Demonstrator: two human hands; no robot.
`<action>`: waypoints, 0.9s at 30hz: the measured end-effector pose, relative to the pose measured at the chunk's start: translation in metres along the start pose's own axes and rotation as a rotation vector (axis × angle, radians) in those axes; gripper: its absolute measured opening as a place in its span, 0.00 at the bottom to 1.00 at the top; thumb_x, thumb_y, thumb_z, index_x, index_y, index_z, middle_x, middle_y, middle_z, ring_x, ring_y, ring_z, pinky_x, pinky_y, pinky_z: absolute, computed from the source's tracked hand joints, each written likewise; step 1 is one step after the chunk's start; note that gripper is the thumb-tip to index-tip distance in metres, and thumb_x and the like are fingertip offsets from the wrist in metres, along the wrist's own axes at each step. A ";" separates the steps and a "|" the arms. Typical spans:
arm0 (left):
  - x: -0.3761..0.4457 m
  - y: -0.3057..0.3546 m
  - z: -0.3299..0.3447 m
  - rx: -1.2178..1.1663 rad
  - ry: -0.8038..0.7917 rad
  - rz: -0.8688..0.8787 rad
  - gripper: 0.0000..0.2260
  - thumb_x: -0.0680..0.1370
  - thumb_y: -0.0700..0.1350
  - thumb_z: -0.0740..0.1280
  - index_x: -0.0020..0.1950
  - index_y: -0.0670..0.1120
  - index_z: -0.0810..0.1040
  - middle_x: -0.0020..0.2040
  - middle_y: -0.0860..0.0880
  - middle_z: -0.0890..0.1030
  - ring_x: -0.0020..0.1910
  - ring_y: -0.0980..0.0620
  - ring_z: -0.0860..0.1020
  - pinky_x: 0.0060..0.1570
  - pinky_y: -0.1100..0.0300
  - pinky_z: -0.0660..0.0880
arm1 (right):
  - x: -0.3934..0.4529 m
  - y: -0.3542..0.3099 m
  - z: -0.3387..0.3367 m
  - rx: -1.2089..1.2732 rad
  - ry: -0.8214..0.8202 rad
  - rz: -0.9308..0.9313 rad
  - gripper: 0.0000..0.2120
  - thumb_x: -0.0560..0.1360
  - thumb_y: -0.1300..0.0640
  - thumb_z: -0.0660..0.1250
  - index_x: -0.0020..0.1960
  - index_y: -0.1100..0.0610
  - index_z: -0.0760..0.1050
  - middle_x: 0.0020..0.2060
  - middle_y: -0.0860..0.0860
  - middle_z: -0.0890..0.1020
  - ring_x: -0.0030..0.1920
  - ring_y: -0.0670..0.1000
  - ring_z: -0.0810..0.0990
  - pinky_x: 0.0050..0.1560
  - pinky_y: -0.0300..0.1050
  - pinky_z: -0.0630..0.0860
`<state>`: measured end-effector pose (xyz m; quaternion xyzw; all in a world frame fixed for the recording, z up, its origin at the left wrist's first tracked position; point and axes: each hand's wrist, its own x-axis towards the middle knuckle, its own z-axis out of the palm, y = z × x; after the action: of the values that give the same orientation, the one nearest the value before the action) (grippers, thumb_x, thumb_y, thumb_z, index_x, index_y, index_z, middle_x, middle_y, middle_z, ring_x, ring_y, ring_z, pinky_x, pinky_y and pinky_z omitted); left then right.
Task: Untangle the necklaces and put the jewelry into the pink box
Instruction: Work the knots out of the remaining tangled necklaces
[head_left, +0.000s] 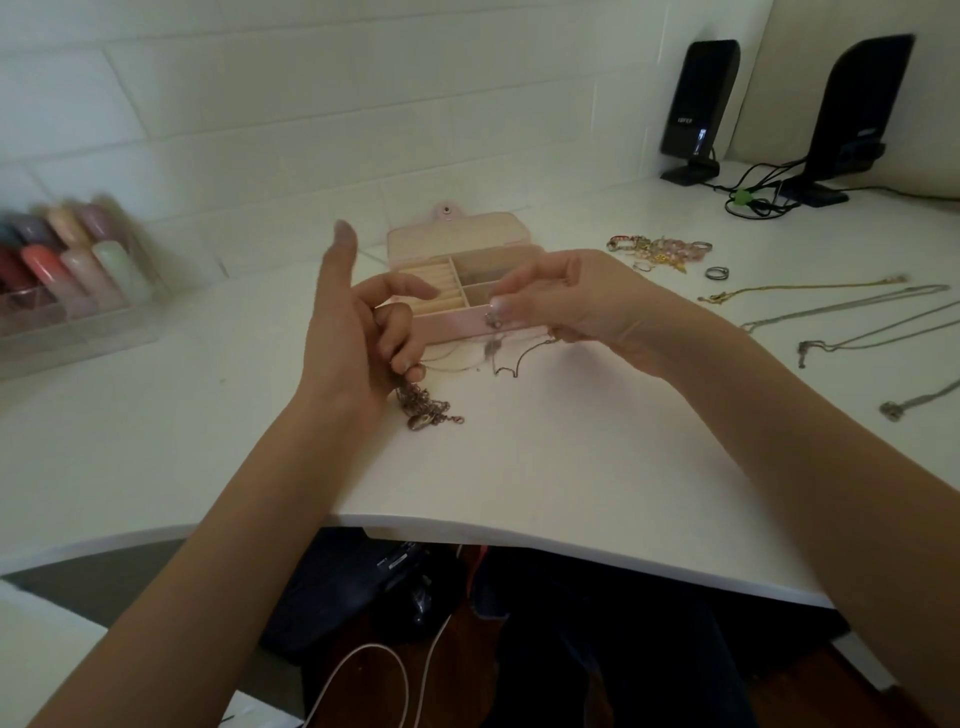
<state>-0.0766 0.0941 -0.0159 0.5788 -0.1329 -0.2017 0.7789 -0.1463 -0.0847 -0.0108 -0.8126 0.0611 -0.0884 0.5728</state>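
The pink box (457, 325) stands open on the white desk, its beige compartments showing. In front of it my left hand (358, 322) pinches a tangle of thin chains (428, 410) with its lower fingers; the bundle hangs down onto the desk. My right hand (561, 301) pinches a small silver pendant (492, 318) on a fine chain just before the box's front wall. Thin chain strands (498, 364) run between both hands. Several untangled necklaces (831, 312) lie stretched out at the right. A heap of bracelets and rings (660, 249) lies behind them.
A clear organiser with coloured bottles (67, 260) stands at the left. Two black speakers (698, 104) with cables stand at the back right. The desk's curved front edge (519, 535) runs below my forearms, with bags and cables underneath.
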 end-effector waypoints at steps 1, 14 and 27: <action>0.000 0.001 -0.001 -0.031 -0.008 -0.009 0.32 0.76 0.69 0.50 0.36 0.43 0.76 0.21 0.50 0.57 0.20 0.52 0.58 0.23 0.64 0.61 | 0.001 0.002 -0.002 -0.101 0.052 -0.012 0.07 0.70 0.56 0.75 0.46 0.56 0.82 0.23 0.39 0.72 0.26 0.39 0.67 0.30 0.31 0.63; -0.004 0.003 -0.002 0.013 0.125 0.109 0.37 0.75 0.71 0.44 0.32 0.43 0.77 0.23 0.48 0.66 0.23 0.49 0.68 0.27 0.61 0.55 | 0.000 0.005 -0.007 -0.431 0.288 -0.009 0.23 0.75 0.39 0.65 0.32 0.56 0.83 0.12 0.45 0.61 0.18 0.43 0.65 0.31 0.41 0.60; 0.001 -0.015 0.001 0.699 0.139 0.399 0.13 0.73 0.56 0.69 0.38 0.48 0.82 0.32 0.50 0.77 0.31 0.55 0.71 0.35 0.64 0.66 | 0.003 -0.003 -0.014 0.086 0.155 -0.049 0.16 0.73 0.45 0.69 0.32 0.54 0.77 0.21 0.44 0.65 0.26 0.45 0.60 0.33 0.40 0.56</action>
<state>-0.0788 0.0890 -0.0302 0.7837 -0.2503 0.0503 0.5663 -0.1463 -0.0972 -0.0036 -0.7794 0.0813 -0.1676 0.5982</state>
